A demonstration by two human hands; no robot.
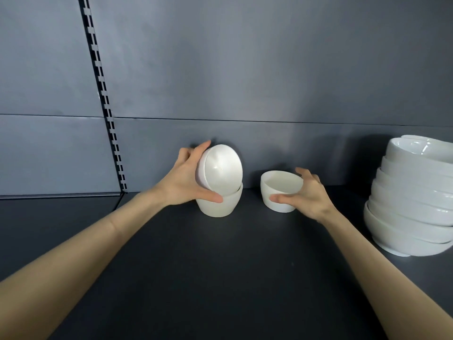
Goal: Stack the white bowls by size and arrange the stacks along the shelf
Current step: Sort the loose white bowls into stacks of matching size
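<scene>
Small white bowl [221, 168], smooth and glossy: lay tilted on its side in the left hand [186, 182], thumb and curled fingers gripping it, its lower edge seated in an upright matching bowl [218, 207] on the matte dark shelf [220, 278]. Single bowl [279, 190] stood just to the right, clasped between the thumb and bent fingers of the right hand [311, 197]. Leaning stack of wide shallow bowls [411, 204] stood at far right.

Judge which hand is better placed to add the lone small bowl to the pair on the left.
Likely the right hand: it grips the lone bowl, while the left hand holds the tilted bowl.
</scene>
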